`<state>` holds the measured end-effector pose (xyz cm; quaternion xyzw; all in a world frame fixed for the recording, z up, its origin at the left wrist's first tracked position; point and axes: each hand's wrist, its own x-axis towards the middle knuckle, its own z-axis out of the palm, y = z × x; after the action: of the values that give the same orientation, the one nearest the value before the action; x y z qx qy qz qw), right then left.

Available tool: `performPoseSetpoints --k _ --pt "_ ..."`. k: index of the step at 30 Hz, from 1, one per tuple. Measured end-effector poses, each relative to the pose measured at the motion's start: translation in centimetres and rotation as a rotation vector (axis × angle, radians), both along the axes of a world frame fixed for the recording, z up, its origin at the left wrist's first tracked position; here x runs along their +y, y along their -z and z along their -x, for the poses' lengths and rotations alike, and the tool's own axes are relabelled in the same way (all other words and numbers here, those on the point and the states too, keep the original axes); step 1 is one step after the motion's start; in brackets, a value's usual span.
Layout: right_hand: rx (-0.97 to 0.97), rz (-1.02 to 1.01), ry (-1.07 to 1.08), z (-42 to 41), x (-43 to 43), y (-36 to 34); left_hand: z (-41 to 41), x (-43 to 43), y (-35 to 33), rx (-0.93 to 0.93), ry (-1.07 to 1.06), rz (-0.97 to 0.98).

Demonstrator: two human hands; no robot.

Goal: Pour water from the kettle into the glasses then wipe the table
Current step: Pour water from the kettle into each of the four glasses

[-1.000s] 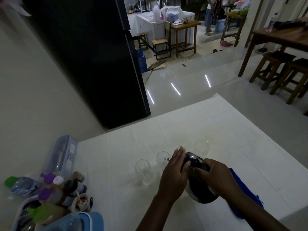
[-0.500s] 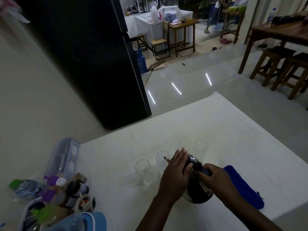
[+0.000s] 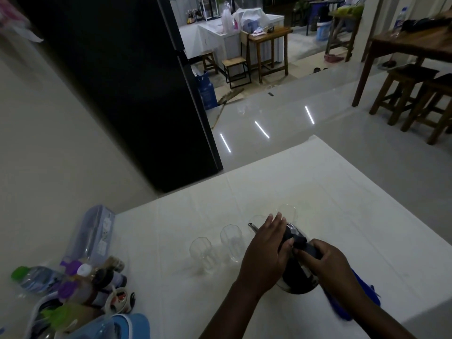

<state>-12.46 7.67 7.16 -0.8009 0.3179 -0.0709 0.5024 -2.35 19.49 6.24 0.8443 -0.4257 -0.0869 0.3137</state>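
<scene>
Kettle sits a bit more upright than half a second ago, spout pulled back from the glasses, both hands still on it; blue cloth now mostly hidden under the right forearm. Largest to smallest, all placed off the kettle: black fridge far behind and to its left, filling the upper left of view. White table under the kettle, creased cover, kettle near the front edge at centre-right. Clear plastic container lying well left of the kettle by the wall. Cluster of bottles with purple and green caps well left and nearer the camera. Kettle itself dark and shiny, base looks down on the table, thin spout pointing away-left. Left hand flat over the kettle's left side and lid, fingers stretched out and together, pressing, not wrapped round anything. Right hand curled closed around the dark handle on the kettle's right. Blue cloth just right of the kettle, on the table. Four clear glasses: one and one left of the kettle, one just beyond the spout, partly behind the left fingers, one right behind the kettle. Water level in glasses too dim to tell.
</scene>
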Motion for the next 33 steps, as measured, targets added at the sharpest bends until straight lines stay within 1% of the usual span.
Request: performPoseSetpoints --k 8,13,22,33 --pt "0.003 0.096 -0.019 0.0 -3.3 -0.3 0.6 -3.0 0.2 0.035 -0.028 0.009" --pt "0.026 0.111 -0.059 -0.3 -4.6 -0.7 0.9 -4.1 0.6 0.064 -0.058 0.008" --pt "0.052 0.161 -0.12 -1.0 -5.7 -1.2 1.0 -4.7 1.2 0.11 -0.109 0.044" --pt "0.075 0.209 -0.127 -1.2 -5.5 -1.6 0.8 -4.5 1.4 0.131 -0.114 0.067"
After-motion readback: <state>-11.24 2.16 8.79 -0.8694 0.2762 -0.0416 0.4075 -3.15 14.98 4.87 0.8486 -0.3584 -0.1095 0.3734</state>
